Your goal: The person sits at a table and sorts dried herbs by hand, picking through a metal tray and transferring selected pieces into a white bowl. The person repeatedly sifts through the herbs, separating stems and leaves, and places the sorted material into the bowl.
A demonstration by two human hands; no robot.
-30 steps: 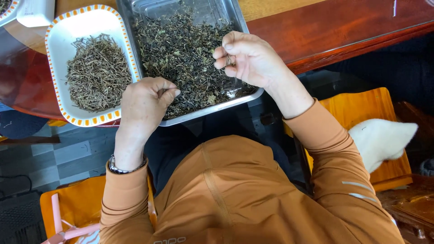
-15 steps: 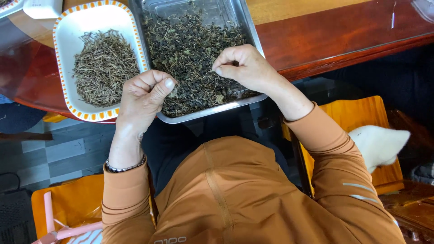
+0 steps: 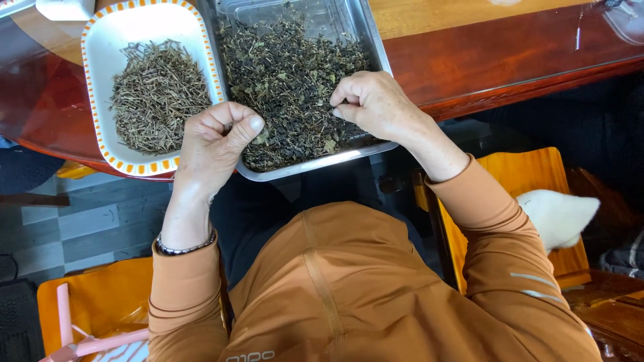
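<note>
A metal tray [image 3: 376, 47] full of dark dried leaves [image 3: 288, 74] lies on the wooden table edge. To its left stands a white dish with an orange-checked rim [image 3: 107, 30] holding a heap of pale dried stems [image 3: 157, 94]. My left hand [image 3: 215, 141] is curled in a loose fist at the tray's near left corner, thumb against the fingers; I cannot see what is inside it. My right hand [image 3: 376, 104] rests on the leaves at the tray's near right, fingertips pinched together in the pile.
The reddish-brown table [image 3: 510, 53] has a glass top and a rounded near edge. Below are orange wooden stools [image 3: 523, 174], a white furry thing [image 3: 557, 214], a tiled floor [image 3: 74, 228] and pink sticks [image 3: 87, 342] at the lower left.
Both hands have shifted slightly left over the tray. My right hand has dropped lower onto the leaves, fingers pinching in.
</note>
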